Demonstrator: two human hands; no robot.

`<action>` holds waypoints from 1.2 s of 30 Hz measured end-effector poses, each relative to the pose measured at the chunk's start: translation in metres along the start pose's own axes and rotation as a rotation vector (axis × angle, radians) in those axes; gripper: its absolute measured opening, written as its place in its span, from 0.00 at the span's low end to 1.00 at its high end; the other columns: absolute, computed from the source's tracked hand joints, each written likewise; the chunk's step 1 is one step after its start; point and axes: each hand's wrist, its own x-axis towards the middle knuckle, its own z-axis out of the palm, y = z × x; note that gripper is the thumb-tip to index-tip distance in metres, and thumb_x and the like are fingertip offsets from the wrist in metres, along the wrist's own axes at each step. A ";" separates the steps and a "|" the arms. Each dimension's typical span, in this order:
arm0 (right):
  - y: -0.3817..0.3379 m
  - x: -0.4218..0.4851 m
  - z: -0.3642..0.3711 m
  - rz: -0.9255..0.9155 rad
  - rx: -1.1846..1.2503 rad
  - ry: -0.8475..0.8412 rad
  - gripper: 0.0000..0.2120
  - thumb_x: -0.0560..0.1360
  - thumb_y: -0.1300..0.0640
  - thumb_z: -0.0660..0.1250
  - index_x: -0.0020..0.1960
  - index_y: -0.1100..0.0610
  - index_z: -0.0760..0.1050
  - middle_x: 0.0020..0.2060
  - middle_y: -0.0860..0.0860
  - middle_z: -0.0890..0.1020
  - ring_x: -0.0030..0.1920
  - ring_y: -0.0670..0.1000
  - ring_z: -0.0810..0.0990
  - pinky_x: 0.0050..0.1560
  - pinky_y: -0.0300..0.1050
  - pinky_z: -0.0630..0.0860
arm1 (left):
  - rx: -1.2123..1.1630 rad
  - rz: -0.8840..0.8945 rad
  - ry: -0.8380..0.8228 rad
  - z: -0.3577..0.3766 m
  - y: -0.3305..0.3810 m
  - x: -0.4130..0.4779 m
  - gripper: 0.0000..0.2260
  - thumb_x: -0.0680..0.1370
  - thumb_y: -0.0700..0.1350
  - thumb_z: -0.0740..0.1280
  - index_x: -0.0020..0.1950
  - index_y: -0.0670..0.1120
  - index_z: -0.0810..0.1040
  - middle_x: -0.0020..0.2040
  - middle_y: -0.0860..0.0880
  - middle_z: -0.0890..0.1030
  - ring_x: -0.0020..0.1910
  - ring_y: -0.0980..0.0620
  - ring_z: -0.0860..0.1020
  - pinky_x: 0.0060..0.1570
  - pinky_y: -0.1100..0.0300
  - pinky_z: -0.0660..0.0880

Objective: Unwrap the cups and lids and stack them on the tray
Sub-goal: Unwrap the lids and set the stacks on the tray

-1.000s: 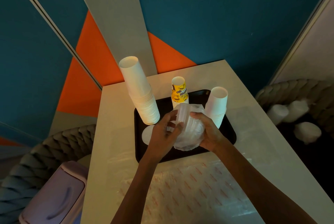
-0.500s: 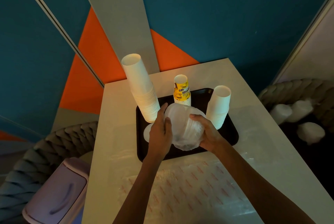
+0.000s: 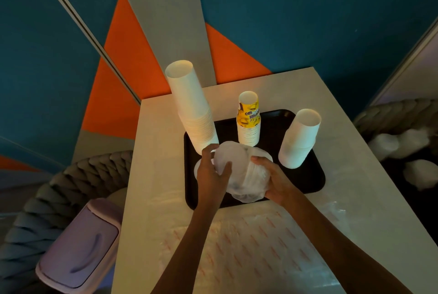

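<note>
A: What's that bundle made of?
B: I see thin translucent plastic film, crinkled, slightly shiny.
A: The cups?
B: White cup stack looks like matt paper; yellow cups printed, faintly glossy. Tray: black smooth plastic. Table: smooth, matt.

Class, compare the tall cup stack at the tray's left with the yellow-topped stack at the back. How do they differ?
The tall white stack is higher and wider than the yellow-topped stack. Its top cup is plain, while the yellow-topped stack's is printed yellow. The tall white stack leans left; the yellow-topped stack looks upright. Both stand on the black tray.
</note>
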 end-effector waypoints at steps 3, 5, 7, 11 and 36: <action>0.002 0.007 -0.001 0.005 -0.015 -0.012 0.34 0.66 0.54 0.73 0.69 0.57 0.66 0.62 0.60 0.75 0.62 0.59 0.74 0.55 0.52 0.75 | -0.080 -0.111 0.006 -0.001 -0.004 0.008 0.27 0.74 0.39 0.71 0.70 0.43 0.63 0.61 0.43 0.76 0.56 0.46 0.77 0.51 0.58 0.77; 0.002 0.014 -0.002 0.006 -0.008 -0.014 0.31 0.67 0.54 0.71 0.67 0.57 0.67 0.61 0.60 0.75 0.61 0.59 0.74 0.60 0.55 0.73 | -0.128 -0.156 0.016 -0.004 -0.007 0.014 0.26 0.74 0.39 0.71 0.69 0.43 0.64 0.59 0.44 0.76 0.54 0.48 0.77 0.48 0.61 0.76; 0.002 0.020 -0.005 0.001 0.007 -0.001 0.28 0.67 0.53 0.67 0.66 0.57 0.68 0.61 0.60 0.75 0.61 0.59 0.74 0.64 0.57 0.70 | -0.258 -0.250 0.030 -0.010 -0.011 0.024 0.24 0.74 0.38 0.71 0.67 0.43 0.65 0.56 0.47 0.76 0.52 0.49 0.77 0.49 0.57 0.77; 0.000 0.029 -0.014 -0.031 0.023 -0.021 0.42 0.57 0.48 0.79 0.67 0.57 0.68 0.58 0.59 0.78 0.58 0.58 0.77 0.55 0.54 0.77 | -0.544 -0.464 0.111 -0.029 -0.028 0.044 0.18 0.76 0.39 0.68 0.64 0.45 0.69 0.56 0.49 0.75 0.53 0.51 0.75 0.47 0.56 0.77; -0.005 0.057 -0.033 -0.032 0.021 -0.081 0.45 0.49 0.46 0.82 0.63 0.56 0.72 0.50 0.55 0.83 0.51 0.55 0.82 0.45 0.50 0.80 | 0.521 -0.262 0.000 0.006 -0.111 0.057 0.23 0.79 0.47 0.63 0.72 0.42 0.65 0.69 0.40 0.67 0.67 0.42 0.66 0.60 0.50 0.69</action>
